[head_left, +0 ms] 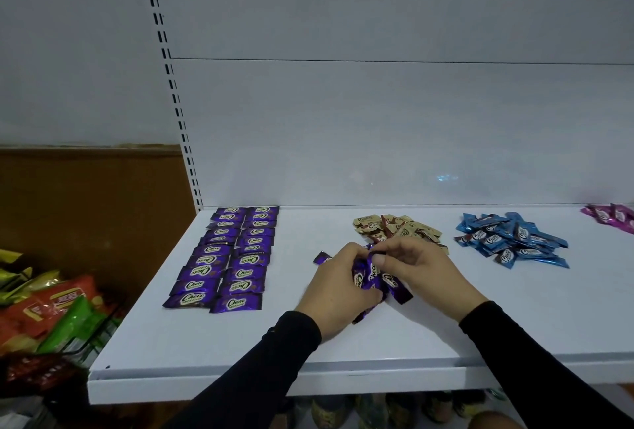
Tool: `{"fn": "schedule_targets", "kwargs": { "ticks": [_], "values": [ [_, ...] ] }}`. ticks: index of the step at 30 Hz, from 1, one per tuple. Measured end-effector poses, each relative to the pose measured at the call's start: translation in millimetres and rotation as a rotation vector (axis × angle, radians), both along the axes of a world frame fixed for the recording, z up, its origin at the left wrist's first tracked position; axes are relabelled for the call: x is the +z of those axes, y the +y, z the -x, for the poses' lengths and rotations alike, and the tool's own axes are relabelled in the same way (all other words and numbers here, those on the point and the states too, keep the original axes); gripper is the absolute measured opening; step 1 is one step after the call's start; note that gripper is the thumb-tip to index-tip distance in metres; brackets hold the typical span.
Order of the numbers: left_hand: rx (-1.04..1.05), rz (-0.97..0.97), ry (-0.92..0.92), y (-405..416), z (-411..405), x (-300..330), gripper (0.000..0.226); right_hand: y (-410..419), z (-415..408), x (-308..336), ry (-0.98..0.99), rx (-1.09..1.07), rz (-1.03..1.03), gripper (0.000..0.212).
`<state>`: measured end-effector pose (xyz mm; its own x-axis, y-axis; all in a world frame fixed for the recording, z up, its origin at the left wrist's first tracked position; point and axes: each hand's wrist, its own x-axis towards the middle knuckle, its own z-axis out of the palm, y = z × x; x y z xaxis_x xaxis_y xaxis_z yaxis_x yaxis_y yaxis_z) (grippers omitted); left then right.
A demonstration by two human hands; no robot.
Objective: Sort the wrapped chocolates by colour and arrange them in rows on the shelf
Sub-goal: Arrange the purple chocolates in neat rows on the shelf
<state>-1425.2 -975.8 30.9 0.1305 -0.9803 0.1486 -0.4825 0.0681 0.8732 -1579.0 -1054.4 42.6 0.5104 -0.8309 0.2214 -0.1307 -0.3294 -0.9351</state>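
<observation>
Both hands meet over the middle of the white shelf, sleeves black. The left hand is curled around a bunch of purple chocolates, fingers wrapped under and over the wrappers. The right hand pinches the top end of one purple wrapper in that bunch between thumb and forefinger, other fingers loosely bent. The bunch sits just above the shelf surface, some wrapper ends poking out below the left hand; cannot tell if they touch the shelf. One loose purple chocolate lies on the shelf just left of the left hand.

Left part of the shelf: two neat purple rows running front to back, side by side, wrappers flat and overlapping slightly, labels up. The rows reach the back panel.

Behind the hands, touching distance: a loose beige pile, unsorted, partly hidden by the right hand. Right of it, well apart: a blue pile, jumbled. Far right back corner: a few pink chocolates, cut by the frame edge.

Left of the shelf, lower down: a wire basket with snack bags in red, green and yellow. Slotted upright runs up the back wall.
</observation>
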Motion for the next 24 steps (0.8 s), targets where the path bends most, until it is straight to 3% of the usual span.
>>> {"fn": "schedule_targets", "kwargs": {
  "ticks": [5,9,17,24],
  "values": [
    [0.023,-0.042,0.303,-2.7,-9.5,1.5,0.039,0.8,-7.8,6.7,-0.070,-0.046,-0.068,0.002],
    [0.002,-0.069,0.415,-5.2,-16.6,4.6,0.040,-0.7,-18.8,10.3,-0.078,-0.065,-0.049,0.002],
    [0.110,-0.060,0.598,-4.9,-33.2,18.7,0.025,-12.8,-37.7,25.7,-0.406,-0.312,-0.306,0.011],
    [0.283,0.109,0.760,-7.5,-98.4,46.8,0.027,-38.8,-78.7,26.5,-0.219,-0.201,-0.399,0.011]
  ]
}}
